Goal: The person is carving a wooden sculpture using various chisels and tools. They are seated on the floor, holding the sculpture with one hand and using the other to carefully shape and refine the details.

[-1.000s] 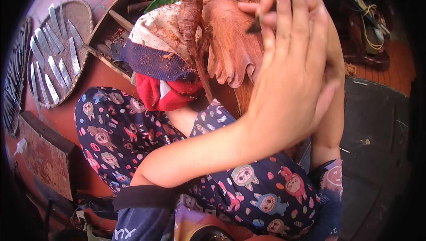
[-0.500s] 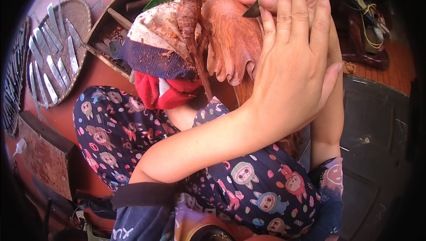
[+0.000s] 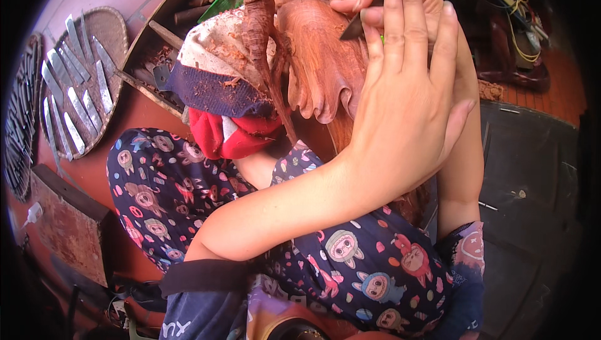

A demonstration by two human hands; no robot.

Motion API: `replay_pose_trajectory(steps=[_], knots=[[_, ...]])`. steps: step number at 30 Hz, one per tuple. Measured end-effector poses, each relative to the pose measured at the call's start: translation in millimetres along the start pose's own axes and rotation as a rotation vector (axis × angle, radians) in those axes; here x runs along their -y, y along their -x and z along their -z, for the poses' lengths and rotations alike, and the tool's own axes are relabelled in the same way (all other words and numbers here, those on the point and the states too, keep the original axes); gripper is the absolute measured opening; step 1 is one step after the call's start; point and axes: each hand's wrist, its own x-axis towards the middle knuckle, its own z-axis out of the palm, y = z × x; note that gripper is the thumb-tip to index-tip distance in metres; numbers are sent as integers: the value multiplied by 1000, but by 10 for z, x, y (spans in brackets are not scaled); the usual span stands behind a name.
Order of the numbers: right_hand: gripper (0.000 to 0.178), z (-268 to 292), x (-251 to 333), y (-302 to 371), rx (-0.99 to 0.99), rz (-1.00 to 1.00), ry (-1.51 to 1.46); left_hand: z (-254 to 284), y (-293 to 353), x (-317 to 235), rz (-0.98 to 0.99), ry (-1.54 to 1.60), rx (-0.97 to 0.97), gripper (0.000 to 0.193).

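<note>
A reddish wooden carving (image 3: 319,64) is propped upright between the knees of a seated person, against a bundle of cloth (image 3: 219,71) dusted with wood shavings. The left hand (image 3: 407,108) is laid flat over the right side of the carving, fingers (image 3: 394,20) stretched upward and close together; its fingertips are pressed against a dark blade (image 3: 360,20) at the top of the wood. Nothing is clasped inside this hand. The right hand (image 3: 432,2) is mostly hidden behind the left one; only a thumb and knuckles are seen near the blade's upper end, so whether its grip is closed on the tool cannot be told. The blade's tip is touching the carving's top edge. On the floor at the left, a round woven tray (image 3: 109,24) is seen with a row of metal chisels (image 3: 69,102) on it. A wooden box (image 3: 156,20) of tools is seen just beside the tray.
</note>
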Motion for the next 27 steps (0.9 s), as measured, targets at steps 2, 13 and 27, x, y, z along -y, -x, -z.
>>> replay_pose_trajectory(steps=[2,13,27], knots=[[8,21,32,-2,-23,-22,20,-17,-90,13,-23,-28,-10,85],[12,129,-160,66,29,7,-29,101,70,-103,11,-7,148,82],[14,21,-142,33,-99,-20,-147,110,-73,41,-11,-13,89,83]])
